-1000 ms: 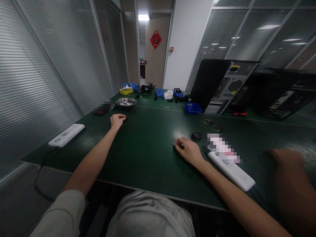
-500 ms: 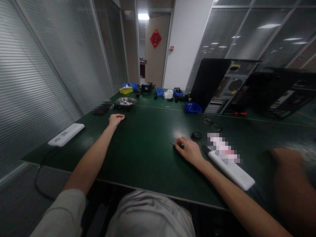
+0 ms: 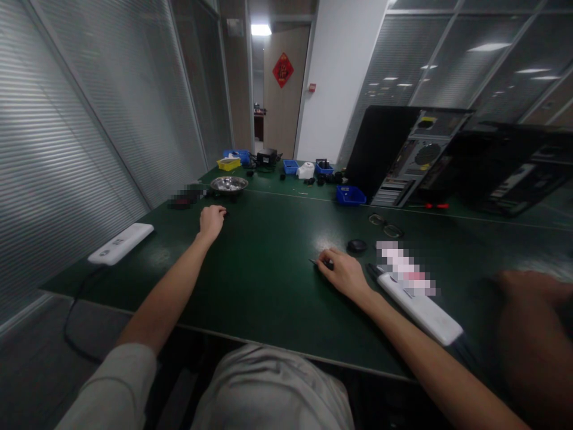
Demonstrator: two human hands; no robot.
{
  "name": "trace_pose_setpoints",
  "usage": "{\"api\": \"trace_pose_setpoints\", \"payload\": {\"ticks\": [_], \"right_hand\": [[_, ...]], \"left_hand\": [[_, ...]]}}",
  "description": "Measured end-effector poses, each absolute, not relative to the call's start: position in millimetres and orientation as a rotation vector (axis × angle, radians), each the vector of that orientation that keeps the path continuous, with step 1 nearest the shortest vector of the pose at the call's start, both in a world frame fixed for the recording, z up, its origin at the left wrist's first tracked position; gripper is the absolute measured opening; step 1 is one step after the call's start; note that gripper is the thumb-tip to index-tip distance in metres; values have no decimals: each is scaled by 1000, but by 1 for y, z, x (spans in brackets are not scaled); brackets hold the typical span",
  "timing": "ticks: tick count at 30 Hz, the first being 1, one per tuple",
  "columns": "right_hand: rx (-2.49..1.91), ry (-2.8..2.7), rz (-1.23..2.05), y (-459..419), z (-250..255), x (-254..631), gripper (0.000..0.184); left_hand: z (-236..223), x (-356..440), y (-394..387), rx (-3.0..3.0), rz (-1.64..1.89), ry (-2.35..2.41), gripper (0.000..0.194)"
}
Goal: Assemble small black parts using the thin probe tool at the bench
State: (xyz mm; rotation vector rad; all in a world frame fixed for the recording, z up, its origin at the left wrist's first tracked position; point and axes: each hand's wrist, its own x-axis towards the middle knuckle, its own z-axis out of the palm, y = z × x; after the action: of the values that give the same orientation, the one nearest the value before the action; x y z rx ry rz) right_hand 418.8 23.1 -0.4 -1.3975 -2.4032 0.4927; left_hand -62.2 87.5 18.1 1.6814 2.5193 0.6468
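Note:
My left hand (image 3: pixel 212 221) is closed low over the green table, its thumb and fingers pinched together. A small dark piece (image 3: pixel 227 213) shows at its fingertips, too small to name. My right hand (image 3: pixel 344 272) rests on the table, fingers curled around a slim dark tool with a thin metal tip (image 3: pixel 313 261) that points left; its kind cannot be made out. Just beyond that hand sits a black computer mouse (image 3: pixel 357 245). A shiny metal bowl (image 3: pixel 229 185) with small pale things inside stands beyond my left hand.
White power strips lie at the left (image 3: pixel 120 243) and right (image 3: pixel 421 307), both cabled. Glasses (image 3: pixel 385 226) and a blue tray (image 3: pixel 350 195) sit near a computer tower (image 3: pixel 407 155). Another person's arm (image 3: pixel 532 334) reaches in at the right. Small bins line the back.
My left hand has turned at the wrist, its back now more upright, with the small dark piece still at the fingertips. My right hand stays put. The other person's hand shifts right.

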Motion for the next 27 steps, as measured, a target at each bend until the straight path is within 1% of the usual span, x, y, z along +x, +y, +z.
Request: {"api": "trace_pose_setpoints", "payload": {"ticks": [18, 27], "right_hand": [[-1374, -2397, 487, 23, -1, 419, 16], [-1370, -2401, 473, 24, -2, 419, 17]], "left_hand": [[26, -43, 82, 1930, 197, 2598, 34], [29, -34, 81, 2076, 51, 2583, 35]]}}
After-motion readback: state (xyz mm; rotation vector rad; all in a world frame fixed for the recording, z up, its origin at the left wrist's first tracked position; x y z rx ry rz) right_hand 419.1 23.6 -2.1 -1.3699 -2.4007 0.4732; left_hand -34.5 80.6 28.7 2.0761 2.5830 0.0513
